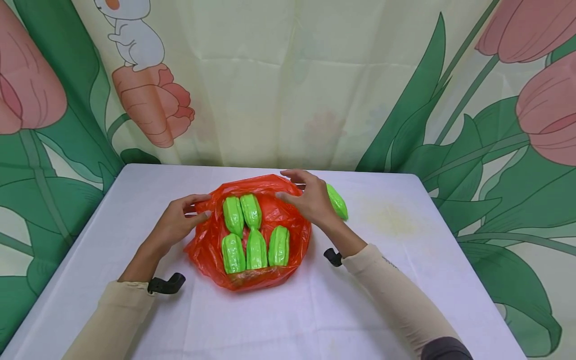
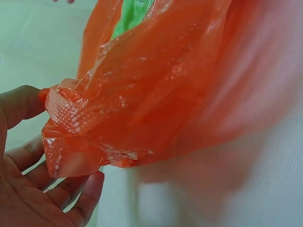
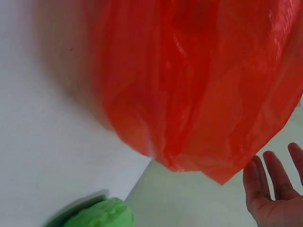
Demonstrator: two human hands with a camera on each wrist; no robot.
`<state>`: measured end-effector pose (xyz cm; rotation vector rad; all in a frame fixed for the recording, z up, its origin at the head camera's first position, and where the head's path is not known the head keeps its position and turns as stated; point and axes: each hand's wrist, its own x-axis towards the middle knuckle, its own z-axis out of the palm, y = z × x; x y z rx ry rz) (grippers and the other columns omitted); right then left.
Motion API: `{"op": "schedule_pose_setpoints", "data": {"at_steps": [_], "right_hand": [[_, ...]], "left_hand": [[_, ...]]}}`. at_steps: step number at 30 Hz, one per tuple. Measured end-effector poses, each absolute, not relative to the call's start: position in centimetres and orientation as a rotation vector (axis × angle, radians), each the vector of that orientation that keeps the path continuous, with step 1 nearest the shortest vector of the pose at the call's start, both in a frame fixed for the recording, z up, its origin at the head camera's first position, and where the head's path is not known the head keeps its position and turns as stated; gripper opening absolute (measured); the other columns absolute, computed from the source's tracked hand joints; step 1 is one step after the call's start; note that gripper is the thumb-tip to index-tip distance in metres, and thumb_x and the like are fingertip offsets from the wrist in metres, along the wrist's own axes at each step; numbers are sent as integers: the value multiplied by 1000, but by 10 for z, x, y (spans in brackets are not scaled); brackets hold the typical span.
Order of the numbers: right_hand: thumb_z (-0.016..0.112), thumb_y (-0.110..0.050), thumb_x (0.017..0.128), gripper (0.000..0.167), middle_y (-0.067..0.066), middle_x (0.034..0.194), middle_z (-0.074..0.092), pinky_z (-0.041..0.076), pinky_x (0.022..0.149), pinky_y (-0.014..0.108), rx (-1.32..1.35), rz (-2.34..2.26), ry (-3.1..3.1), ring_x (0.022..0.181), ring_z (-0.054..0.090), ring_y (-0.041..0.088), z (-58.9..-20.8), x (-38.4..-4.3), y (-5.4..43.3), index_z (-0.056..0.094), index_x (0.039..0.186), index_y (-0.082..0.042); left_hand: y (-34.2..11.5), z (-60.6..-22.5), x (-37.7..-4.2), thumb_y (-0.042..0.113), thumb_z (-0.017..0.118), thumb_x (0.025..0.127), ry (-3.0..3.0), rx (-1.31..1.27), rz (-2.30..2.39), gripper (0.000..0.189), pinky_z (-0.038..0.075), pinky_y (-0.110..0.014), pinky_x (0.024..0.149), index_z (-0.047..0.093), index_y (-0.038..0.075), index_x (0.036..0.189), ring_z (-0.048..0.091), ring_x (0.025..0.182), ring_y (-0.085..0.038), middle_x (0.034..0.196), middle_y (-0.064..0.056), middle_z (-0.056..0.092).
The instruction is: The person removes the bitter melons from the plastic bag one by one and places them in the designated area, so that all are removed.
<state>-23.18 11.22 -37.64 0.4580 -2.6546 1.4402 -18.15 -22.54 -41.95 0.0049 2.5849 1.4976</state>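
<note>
A red plastic bag (image 1: pixel 202 250) lies spread on the table, its mouth wide and facing up. Several shiny green, ribbed oblong pieces (image 1: pixel 233 254) lie inside it in two rows. My left hand (image 1: pixel 177 222) is at the bag's left rim, thumb and fingers apart; in the left wrist view the thumb (image 2: pixel 23 104) meets a crumpled corner of the bag. At the far right rim is my right hand (image 1: pixel 308 195), fingers loosely spread; in the right wrist view its fingertips come right up to the bag's edge. Another green piece (image 1: pixel 337 202) lies outside the bag, partly hidden behind the right hand.
A white cloth covers the table (image 1: pixel 360 300), with a faint yellowish stain at the right. Behind it hangs a curtain (image 1: pixel 288 100) printed with tulips, leaves and a rabbit on a carrot. Black wrist mounts (image 1: pixel 167 284) stick out from both sleeves.
</note>
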Motion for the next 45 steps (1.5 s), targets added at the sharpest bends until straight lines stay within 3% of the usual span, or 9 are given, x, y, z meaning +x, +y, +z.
{"op": "schedule_pose_setpoints", "data": {"at_steps": [6, 23, 45], "right_hand": [[88, -22, 88, 51, 16, 133, 72, 58, 104, 56, 554, 1467, -2623, 123, 68, 40, -377, -231, 100, 70, 136, -14], [89, -24, 88, 62, 10, 144, 68, 56, 108, 53, 625, 1347, -2738, 129, 66, 36, -387, -228, 71, 64, 143, -13], [90, -27, 88, 62, 9, 140, 70, 54, 108, 48, 728, 1209, -2825, 129, 65, 33, -408, -229, 47, 64, 142, -11]], "left_hand": [[-226, -419, -182, 25, 68, 105, 2586, 6, 1497, 56, 62, -44, 100, 52, 12, 157, 54, 137, -42, 157, -20, 53], [-225, -417, -182, 24, 68, 105, 2591, 2, 1488, 56, 62, -47, 101, 52, 13, 157, 54, 137, -42, 157, -21, 53], [-224, -418, -180, 24, 68, 105, 2588, 16, 1499, 55, 63, -39, 97, 53, 12, 156, 55, 135, -40, 155, -20, 54]]}}
